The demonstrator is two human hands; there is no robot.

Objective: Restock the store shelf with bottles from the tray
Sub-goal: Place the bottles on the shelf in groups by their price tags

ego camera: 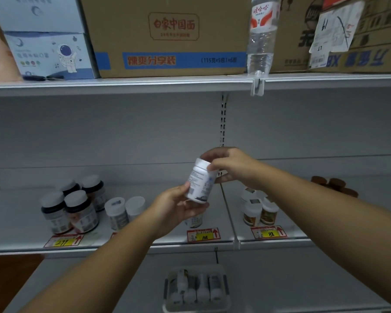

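Note:
Both hands hold one white bottle [200, 180] in front of the middle shelf [145, 242]. My left hand [178, 210] cups its base from below. My right hand [229, 164] grips its white cap from above. The bottle tilts a little to the right. Below, a pale tray [196, 309] on the lower shelf holds several white bottles lying side by side. On the middle shelf, two white bottles [124, 211] stand just left of my left hand, and another bottle is partly hidden behind that hand.
Dark bottles with white caps [72, 206] stand at the shelf's left. Orange-labelled bottles [260, 211] stand right of the divider, brown-capped ones [334, 185] farther right. Price tags [203, 234] line the shelf edge. Cardboard boxes [167, 37] and a water bottle [261, 35] fill the top shelf.

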